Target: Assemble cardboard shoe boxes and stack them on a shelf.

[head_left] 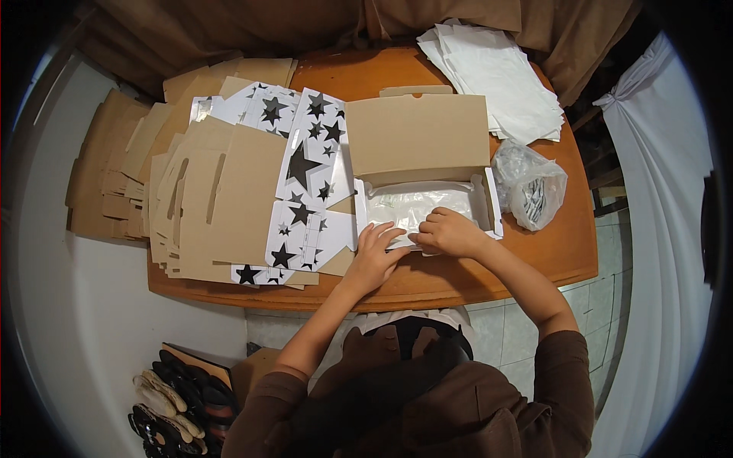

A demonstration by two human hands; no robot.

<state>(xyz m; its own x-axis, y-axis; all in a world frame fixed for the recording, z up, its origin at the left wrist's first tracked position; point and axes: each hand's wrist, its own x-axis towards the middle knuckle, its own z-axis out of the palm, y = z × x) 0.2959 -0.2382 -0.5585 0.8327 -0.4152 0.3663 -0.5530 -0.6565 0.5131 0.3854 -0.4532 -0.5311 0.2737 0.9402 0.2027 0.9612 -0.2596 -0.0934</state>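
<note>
A cardboard box stands in front of me with its brown lid raised at the back and its white tray section facing up. Crinkled, shiny whitish sheeting lies inside it. At the near left corner, my left hand grips the front wall, fingers over the top and thumb on the near side. My right hand is at the middle of the same front edge, its fingers bent and pressed together. Whatever lies between those fingertips is hidden.
Flat brown cardboard blanks are stacked at the left, beside white blanks printed with black stars. White paper sheets lie at the back right. A clear plastic bag with dark-striped contents sits right of the box. Shoes stand lower left.
</note>
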